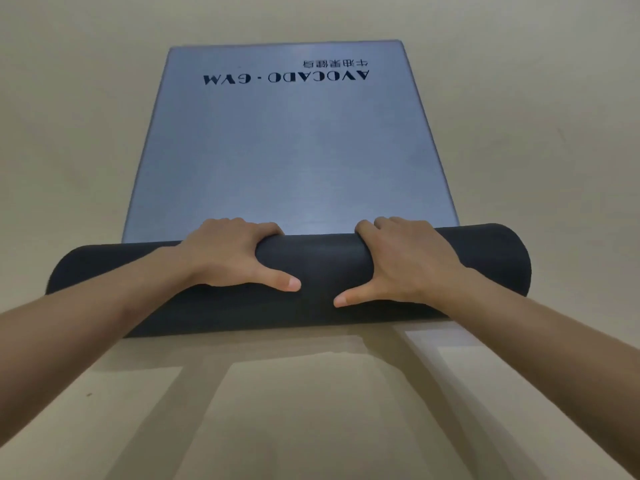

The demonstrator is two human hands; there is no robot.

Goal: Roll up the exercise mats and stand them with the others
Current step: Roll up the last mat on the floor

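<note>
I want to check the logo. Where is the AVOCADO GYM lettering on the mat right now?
Head view: the lettering sits upside down near the flat mat's far end, centred, beyond the rolled part.

Both bare forearms (104,306) are reaching forward. The left grip (228,254) and right grip (408,261) are curling fingers over the mat roll (325,265), thumbs pointing toward each other.

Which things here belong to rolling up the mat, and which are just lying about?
Job: mat, partly rolled; left hand and right hand, both gripping it.
Lying about: floor; small speck on it.
</note>
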